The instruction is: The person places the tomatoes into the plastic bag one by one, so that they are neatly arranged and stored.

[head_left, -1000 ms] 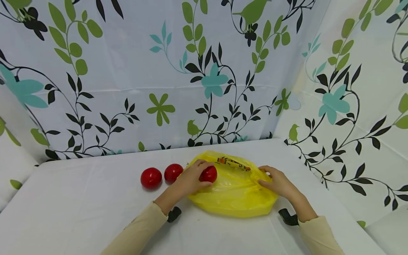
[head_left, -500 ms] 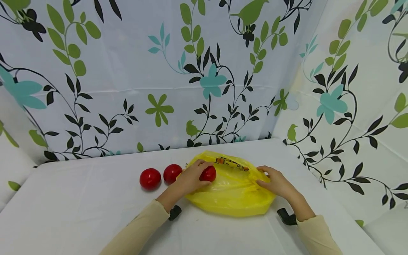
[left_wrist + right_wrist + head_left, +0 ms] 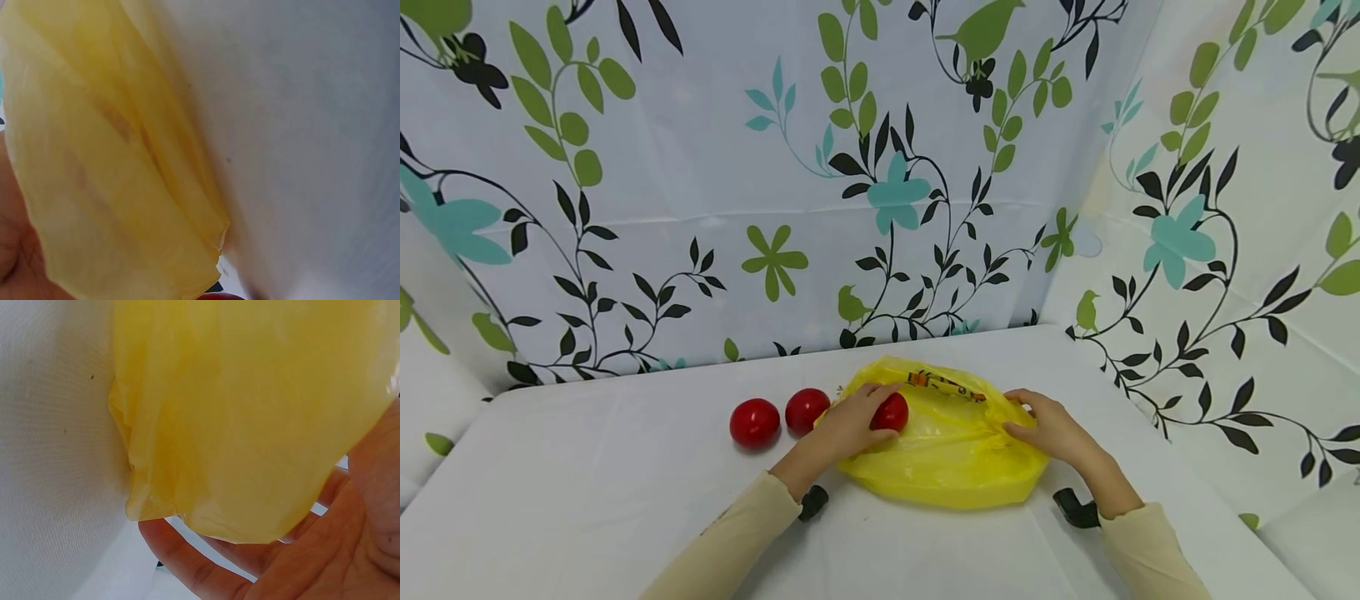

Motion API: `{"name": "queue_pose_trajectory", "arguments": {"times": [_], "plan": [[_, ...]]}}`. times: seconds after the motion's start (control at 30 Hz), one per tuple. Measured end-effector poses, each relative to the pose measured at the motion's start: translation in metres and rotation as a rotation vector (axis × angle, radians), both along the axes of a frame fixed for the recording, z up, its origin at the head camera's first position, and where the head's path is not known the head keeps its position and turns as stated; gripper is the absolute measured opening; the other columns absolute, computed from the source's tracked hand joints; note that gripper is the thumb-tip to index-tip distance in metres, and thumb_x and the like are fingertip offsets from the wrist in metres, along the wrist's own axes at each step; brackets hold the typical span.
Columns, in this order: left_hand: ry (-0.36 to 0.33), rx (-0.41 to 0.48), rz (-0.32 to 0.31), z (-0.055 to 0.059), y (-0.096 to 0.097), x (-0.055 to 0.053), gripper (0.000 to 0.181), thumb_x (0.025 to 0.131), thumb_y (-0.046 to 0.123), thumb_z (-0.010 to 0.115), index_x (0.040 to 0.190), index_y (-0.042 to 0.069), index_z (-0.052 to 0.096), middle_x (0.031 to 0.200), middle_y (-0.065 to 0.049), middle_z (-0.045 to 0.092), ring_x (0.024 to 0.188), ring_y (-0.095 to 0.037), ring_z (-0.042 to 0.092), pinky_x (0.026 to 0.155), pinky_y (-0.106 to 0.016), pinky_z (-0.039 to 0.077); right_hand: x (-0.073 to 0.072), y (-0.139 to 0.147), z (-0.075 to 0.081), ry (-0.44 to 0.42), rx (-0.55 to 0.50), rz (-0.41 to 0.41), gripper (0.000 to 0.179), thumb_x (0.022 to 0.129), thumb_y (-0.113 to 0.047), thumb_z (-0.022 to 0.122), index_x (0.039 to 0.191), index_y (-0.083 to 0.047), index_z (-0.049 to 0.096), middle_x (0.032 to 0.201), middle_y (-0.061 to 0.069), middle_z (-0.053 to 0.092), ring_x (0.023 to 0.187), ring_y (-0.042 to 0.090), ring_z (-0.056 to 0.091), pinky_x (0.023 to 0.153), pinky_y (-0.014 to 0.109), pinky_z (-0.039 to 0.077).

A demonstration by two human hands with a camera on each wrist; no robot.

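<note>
My left hand [image 3: 848,423] holds a glossy red tomato [image 3: 892,412] between thumb and fingers, over the left part of a yellow plastic bag [image 3: 951,467]. The bag lies crumpled on the white table, with dark and orange print along its upper side. At the bag's right end, my right hand [image 3: 1054,427] grips the gathered plastic. In the right wrist view, fingers [image 3: 194,565] reach behind the yellow film. Two more tomatoes, one farther left [image 3: 755,422] and one nearer [image 3: 807,410], rest on the table beside my left hand. Yellow plastic hides most of that hand in the left wrist view.
The white-covered table [image 3: 587,483] ends at a patterned curtain [image 3: 700,167] behind and another on the right. Black curved pieces show under both wrists, one at the left [image 3: 813,503] and one at the right [image 3: 1076,508].
</note>
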State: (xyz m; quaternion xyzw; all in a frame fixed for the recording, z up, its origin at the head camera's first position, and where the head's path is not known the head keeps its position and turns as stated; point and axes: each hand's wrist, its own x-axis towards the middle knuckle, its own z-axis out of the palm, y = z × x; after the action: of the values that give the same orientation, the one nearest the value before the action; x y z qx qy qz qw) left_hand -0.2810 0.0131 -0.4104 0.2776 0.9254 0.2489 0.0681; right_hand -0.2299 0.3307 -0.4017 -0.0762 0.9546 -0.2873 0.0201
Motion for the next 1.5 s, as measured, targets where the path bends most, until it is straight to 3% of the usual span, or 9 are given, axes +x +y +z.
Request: {"name": "queue_pose_trajectory", "arguments": {"times": [0.57,1.17,1.5], "plan": [[0.041,0.025,0.029,0.002,-0.005,0.007,0.078,0.088,0.045,0.070,0.152,0.025,0.030,0.148,-0.016,0.041,0.126,-0.034,0.051,0.099,-0.056,0.047,0.002,-0.001,-0.001,0.014,-0.003,0.000,0.046,0.092,-0.017,0.067,0.131,0.005,0.053,0.132,0.027,0.054,0.110,0.043,0.056,0.095,0.056,0.049],[0.099,0.025,0.037,0.017,-0.017,0.023,0.076,0.089,0.044,0.068,0.152,0.028,0.029,0.150,-0.014,0.040,0.128,-0.034,0.050,0.095,-0.055,0.050,0.002,-0.001,-0.004,0.019,0.002,0.008,0.046,0.092,-0.017,0.067,0.130,0.006,0.053,0.132,0.028,0.054,0.111,0.045,0.056,0.094,0.057,0.048],[0.224,0.077,0.013,0.028,-0.031,0.034,0.072,0.089,0.040,0.070,0.150,0.028,0.035,0.145,-0.007,0.046,0.121,-0.027,0.056,0.089,-0.045,0.055,0.002,-0.001,-0.001,0.017,0.007,0.014,0.048,0.092,-0.020,0.068,0.130,0.006,0.053,0.131,0.028,0.054,0.112,0.047,0.055,0.093,0.058,0.048]]}}
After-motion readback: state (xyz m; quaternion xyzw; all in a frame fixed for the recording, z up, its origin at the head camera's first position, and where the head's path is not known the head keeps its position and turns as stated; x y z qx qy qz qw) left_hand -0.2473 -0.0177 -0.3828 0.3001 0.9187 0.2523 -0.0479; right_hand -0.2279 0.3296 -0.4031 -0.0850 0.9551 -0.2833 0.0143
